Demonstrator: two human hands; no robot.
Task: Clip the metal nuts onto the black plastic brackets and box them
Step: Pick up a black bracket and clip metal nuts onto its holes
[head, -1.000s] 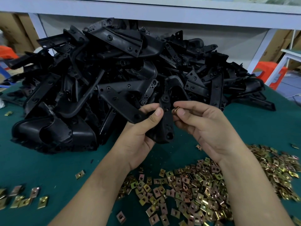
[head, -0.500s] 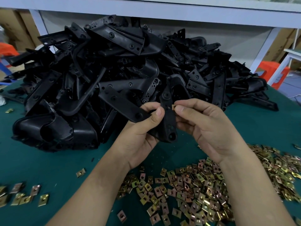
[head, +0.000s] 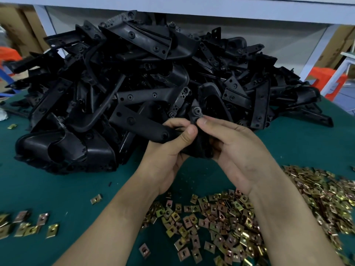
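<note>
Black matte bracket [head: 196,111], holed tab up, at centre; bracket pile [head: 134,73] at 12 o'clock. Left hand [head: 169,152] grips its arm, right hand [head: 236,148] pinches the tab. Loose nuts [head: 221,217] at 5 o'clock on counter [head: 38,189].

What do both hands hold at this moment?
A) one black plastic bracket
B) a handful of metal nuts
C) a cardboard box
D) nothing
A: the left hand and the right hand both grip one black plastic bracket between them.
</note>
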